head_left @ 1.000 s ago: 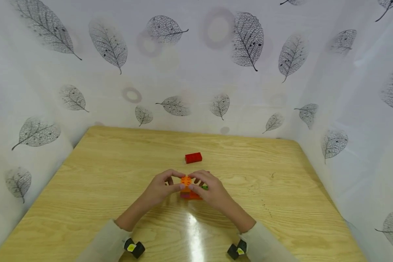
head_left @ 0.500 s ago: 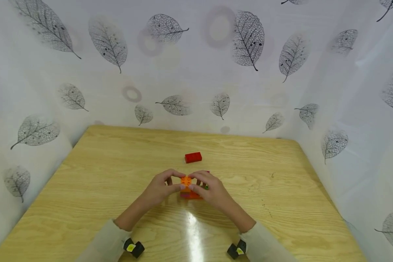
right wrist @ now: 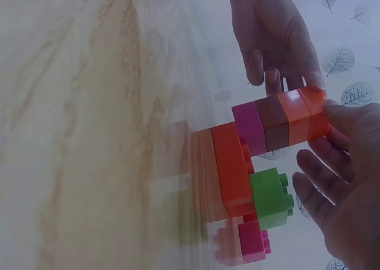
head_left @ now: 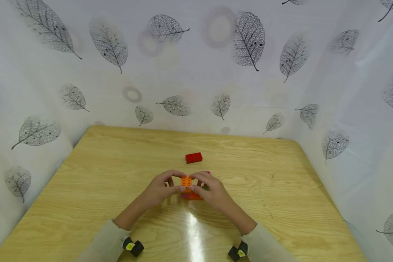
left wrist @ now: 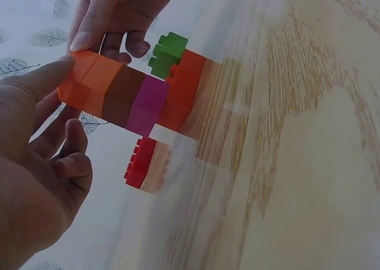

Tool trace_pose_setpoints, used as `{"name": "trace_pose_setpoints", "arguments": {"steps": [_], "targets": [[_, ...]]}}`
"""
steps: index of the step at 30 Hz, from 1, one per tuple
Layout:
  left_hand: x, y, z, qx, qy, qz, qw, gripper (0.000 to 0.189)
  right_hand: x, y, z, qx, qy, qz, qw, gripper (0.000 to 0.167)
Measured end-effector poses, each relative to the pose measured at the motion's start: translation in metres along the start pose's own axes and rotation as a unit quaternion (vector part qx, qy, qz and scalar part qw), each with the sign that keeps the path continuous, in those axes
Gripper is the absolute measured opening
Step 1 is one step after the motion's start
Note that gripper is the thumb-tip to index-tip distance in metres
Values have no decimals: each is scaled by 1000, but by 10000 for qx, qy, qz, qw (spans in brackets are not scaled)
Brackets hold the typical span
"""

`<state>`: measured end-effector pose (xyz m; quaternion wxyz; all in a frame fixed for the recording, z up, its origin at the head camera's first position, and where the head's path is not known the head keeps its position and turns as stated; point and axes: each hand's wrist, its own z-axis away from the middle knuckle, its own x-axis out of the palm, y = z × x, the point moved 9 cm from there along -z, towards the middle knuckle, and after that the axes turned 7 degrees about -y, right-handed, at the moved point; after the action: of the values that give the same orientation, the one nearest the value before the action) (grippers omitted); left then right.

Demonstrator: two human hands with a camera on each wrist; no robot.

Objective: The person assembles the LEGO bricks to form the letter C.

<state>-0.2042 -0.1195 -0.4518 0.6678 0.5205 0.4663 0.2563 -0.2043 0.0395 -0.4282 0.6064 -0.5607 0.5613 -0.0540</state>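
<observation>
A tower of toy building bricks stands on one end of a long red-orange brick (left wrist: 184,92). From the bottom it goes magenta brick (left wrist: 147,105), brown brick (left wrist: 123,95), then two orange ones. My left hand (head_left: 158,187) pinches the top orange brick (head_left: 186,181) from the left between thumb and fingers. From the right, my right hand (head_left: 212,188) pinches that same brick with thumb and forefinger. The other end of the long brick bears a green brick (right wrist: 270,199), largely covered by my right hand in the head view.
Beyond the tower lies a red brick (head_left: 193,157) on the wooden table (head_left: 118,163). A small pink brick (right wrist: 253,241) is close by the long brick, partly behind my right hand in the head view. A leaf-patterned curtain (head_left: 196,72) surrounds the table's back and sides.
</observation>
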Motion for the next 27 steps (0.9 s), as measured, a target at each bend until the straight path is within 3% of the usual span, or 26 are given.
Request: {"name": "trace_pose_setpoints", "arguments": {"steps": [15,21,27], "targets": [[-2,-6,-4,-54,58,57,10000,42,-6,3,-2,469,-206,-223,9984,36],[-1,-8,-5,-83,63,41,9999,47,-26,18,-10,744,-112,-286,9968,33],[0,-9,-4,-126,66,106,9998,47,-38,41,-25,924,-329,-301,9947,35]]}}
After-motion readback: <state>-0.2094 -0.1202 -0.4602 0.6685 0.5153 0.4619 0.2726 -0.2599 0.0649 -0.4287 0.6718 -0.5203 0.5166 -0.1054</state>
